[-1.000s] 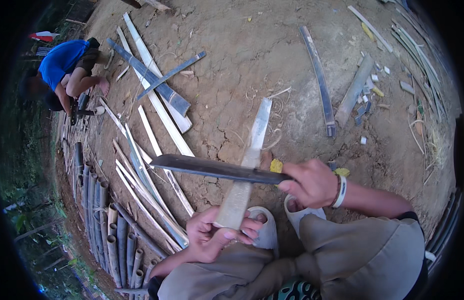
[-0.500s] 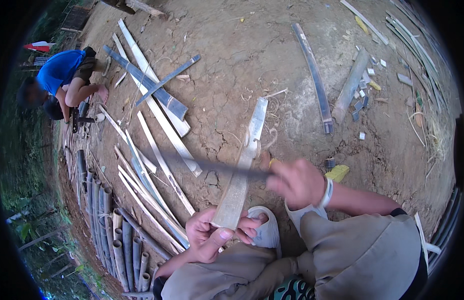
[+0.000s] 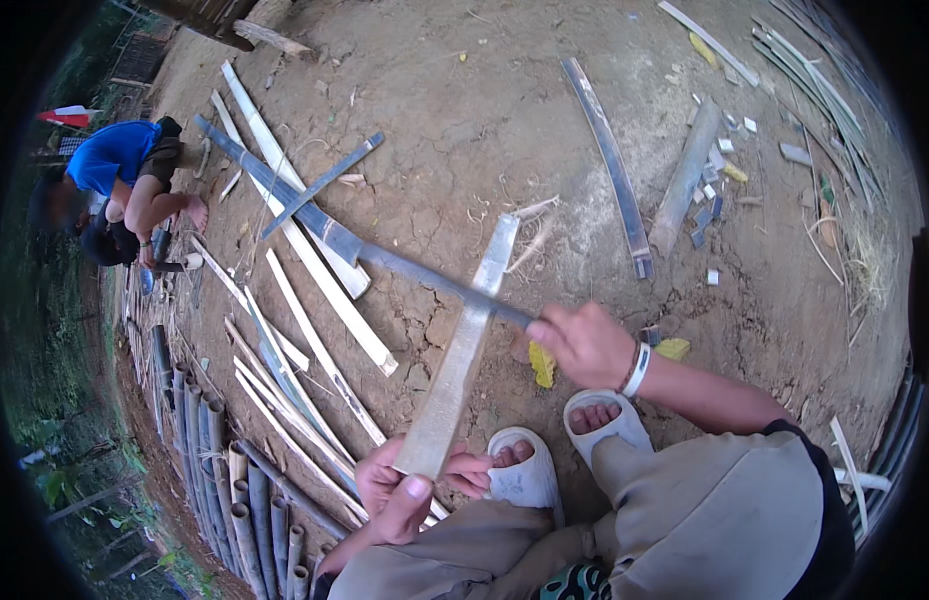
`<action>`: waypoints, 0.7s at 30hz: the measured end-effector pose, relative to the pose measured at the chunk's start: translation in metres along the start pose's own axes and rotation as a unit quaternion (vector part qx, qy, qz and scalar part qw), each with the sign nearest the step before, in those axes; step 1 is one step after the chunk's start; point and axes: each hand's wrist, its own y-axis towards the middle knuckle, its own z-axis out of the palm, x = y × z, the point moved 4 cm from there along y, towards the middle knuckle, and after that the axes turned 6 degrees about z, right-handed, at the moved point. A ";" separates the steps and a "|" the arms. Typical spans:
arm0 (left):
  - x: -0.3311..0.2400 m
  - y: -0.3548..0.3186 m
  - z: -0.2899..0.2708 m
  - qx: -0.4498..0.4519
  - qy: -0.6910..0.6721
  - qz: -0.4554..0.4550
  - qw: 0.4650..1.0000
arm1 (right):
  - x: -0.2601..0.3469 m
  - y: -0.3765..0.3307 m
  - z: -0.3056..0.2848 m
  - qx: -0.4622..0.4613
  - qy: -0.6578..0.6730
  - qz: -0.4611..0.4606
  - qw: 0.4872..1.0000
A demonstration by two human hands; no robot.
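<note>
gripping a long blade (image 3: 425, 275), right hand (image 3: 585, 343) fisted; left hand (image 3: 410, 490) pinching bamboo slat (image 3: 465, 350).

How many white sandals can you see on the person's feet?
2: one sandal sits beside the left hand that grips the bamboo slat; the other sandal lies below the right hand holding the long blade.

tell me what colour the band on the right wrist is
White: the wristband by the right hand shows best in the head view.
</note>
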 end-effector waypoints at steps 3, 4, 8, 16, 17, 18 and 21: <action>0.001 0.004 -0.008 -0.012 -0.017 0.031 0.999 | -0.003 -0.003 0.001 -0.006 0.025 -0.026 0.999; 0.001 0.005 -0.012 -0.026 -0.007 0.043 0.999 | -0.027 0.009 0.002 -0.019 0.026 0.014 0.999; -0.004 0.004 -0.023 -0.108 0.022 0.049 0.993 | -0.028 0.016 0.004 -0.025 -0.036 0.095 0.995; -0.006 0.005 -0.019 -0.123 0.018 0.051 0.991 | -0.051 0.026 -0.006 -0.022 -0.055 0.106 0.993; -0.005 0.003 -0.024 -0.125 0.019 0.046 0.991 | -0.035 0.021 -0.003 -0.014 -0.059 0.100 0.993; -0.005 0.002 -0.025 -0.133 0.021 0.050 0.990 | -0.022 0.015 0.001 -0.005 -0.063 0.094 0.994; -0.007 0.005 -0.028 -0.147 0.021 0.051 0.988 | -0.021 0.004 0.001 -0.021 -0.085 0.070 0.994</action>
